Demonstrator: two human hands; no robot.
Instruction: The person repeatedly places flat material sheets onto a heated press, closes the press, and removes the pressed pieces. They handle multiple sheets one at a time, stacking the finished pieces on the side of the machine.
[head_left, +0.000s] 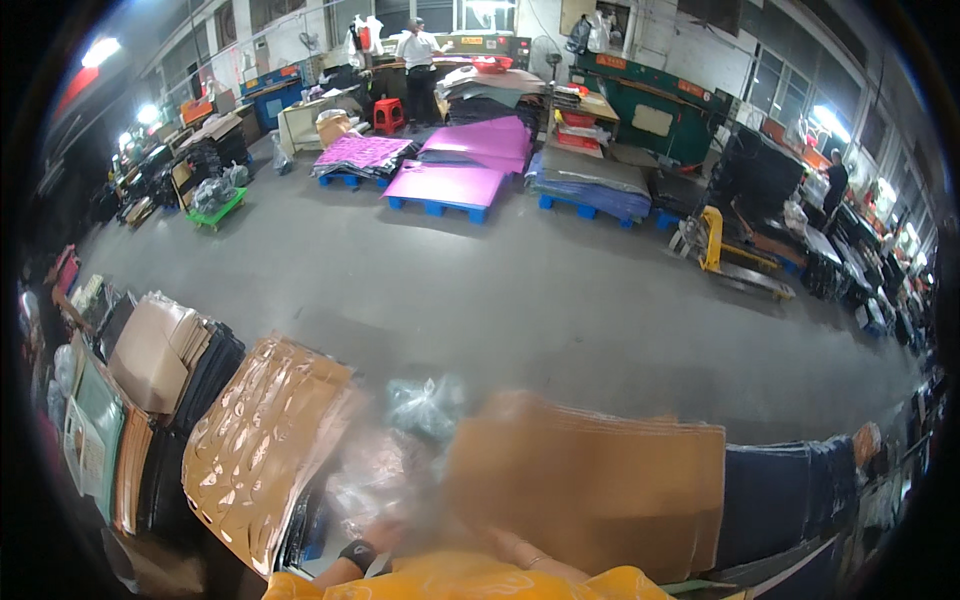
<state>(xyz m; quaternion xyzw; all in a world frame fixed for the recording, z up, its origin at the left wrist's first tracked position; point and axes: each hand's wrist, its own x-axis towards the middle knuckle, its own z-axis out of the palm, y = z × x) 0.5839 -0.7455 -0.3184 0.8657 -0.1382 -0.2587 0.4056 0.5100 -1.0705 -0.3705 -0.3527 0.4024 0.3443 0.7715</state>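
Note:
Low in the picture, my left hand [383, 535], with a black watch [357, 554] at its wrist, is beside crumpled clear plastic [375, 480]. My right hand [505, 545], wearing a thin bracelet, is at the lower left part of a stack of brown sheets [620, 490]. A hazy smear covers the fingers of both hands, so their grip is unclear. Left of the plastic lies a pile of glossy tan sheets [255, 450] with rows of curved cut-out shapes. A pale clear bag [425, 405] is on the floor beyond the plastic.
Dark blue sheets [785, 495] adjoin the brown stack on the right. Beige and black sheets [160, 355] stand at far left. Across the grey floor [440, 290] are pallets of pink sheets [445, 185], a yellow pallet jack [712, 240], green machines [650, 115] and a person [418, 60].

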